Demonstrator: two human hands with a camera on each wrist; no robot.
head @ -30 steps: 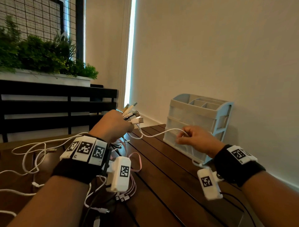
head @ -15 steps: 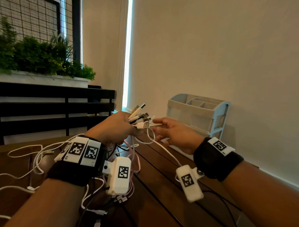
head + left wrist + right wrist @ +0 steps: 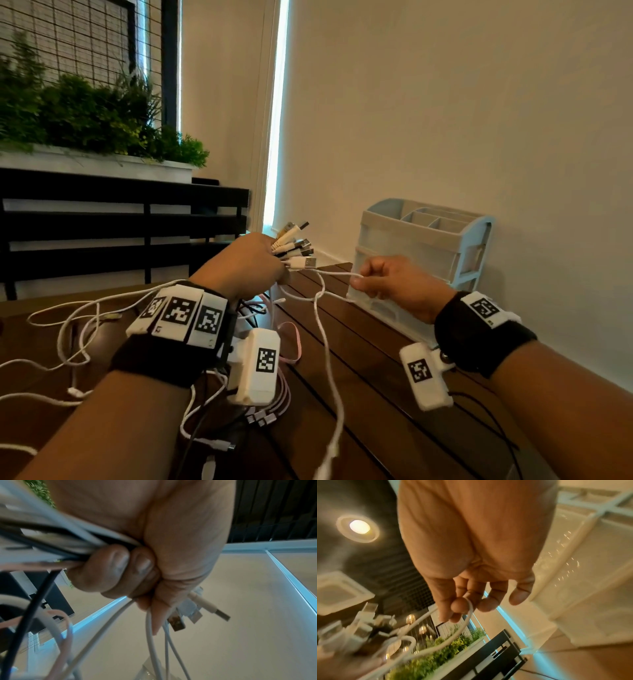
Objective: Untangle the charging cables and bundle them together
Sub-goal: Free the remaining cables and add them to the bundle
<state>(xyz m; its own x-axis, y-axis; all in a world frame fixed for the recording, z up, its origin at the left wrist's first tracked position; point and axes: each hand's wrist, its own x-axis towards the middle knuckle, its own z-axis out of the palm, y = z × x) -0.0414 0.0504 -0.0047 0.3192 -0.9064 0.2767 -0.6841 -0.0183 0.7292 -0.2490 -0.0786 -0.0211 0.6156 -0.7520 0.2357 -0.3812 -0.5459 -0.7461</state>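
- Left hand [image 3: 245, 265]: fist clamped round cables [image 3: 56, 545], plugs [image 3: 296, 248] protruding.
- Right hand [image 3: 399, 284]: thumb and forefinger pinching one white cable [image 3: 337, 274], just beside organizer [image 3: 424, 246].

Dark slatted wooden table [image 3: 376, 394]; loose charging cables [image 3: 68, 329] lie on it; organizer [image 3: 424, 240] stands at its far edge.

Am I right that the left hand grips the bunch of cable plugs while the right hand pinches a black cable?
Not quite: the cable pinched by the right hand is white, as the head view shows. The left hand does grip the plugs.
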